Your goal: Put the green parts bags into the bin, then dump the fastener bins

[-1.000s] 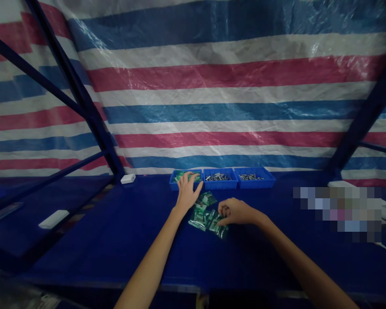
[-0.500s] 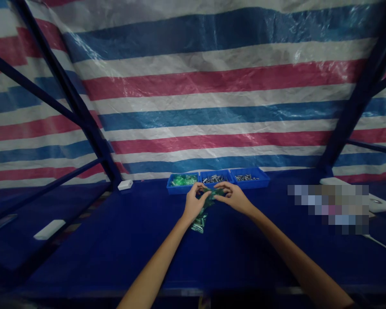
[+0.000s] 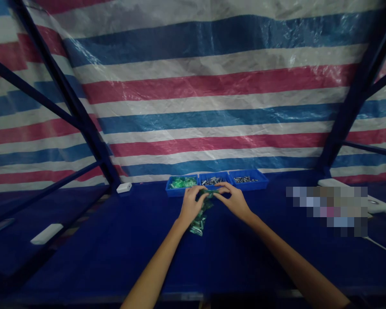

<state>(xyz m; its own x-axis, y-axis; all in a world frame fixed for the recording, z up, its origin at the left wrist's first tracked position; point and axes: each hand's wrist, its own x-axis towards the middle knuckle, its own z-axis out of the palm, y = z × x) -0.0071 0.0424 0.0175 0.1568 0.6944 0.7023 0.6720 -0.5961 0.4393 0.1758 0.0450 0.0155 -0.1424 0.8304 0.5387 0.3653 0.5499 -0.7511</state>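
Between both hands, over the middle of the blue table, a small green plastic bag (image 3: 209, 192) is stretched sideways. My left hand (image 3: 191, 202) pinches its left end between thumb and fingers. At the right end, my right hand (image 3: 233, 199) has the same kind of pinch. Just below them, partly hidden by my left hand, several green bags (image 3: 197, 225) with shiny metal pieces inside lie on the table. Behind my hands a blue bin (image 3: 167, 192) holds green bags. Two more blue bins, the middle bin (image 3: 227, 174) and the right bin (image 3: 260, 183), contain small metal parts.
A striped plastic sheet (image 3: 212, 120) hangs behind the blue table (image 3: 131, 249). Blue metal posts stand left and right. A white box (image 3: 124, 187) sits at the back left. On the right lie a white device (image 3: 378, 206) with a cable and a blurred-out item (image 3: 334, 204).
My two hands have drawn the green bag into a flatter, tighter strip between the fingertips. The view has shifted slightly; the bins and the bags below stay in place.
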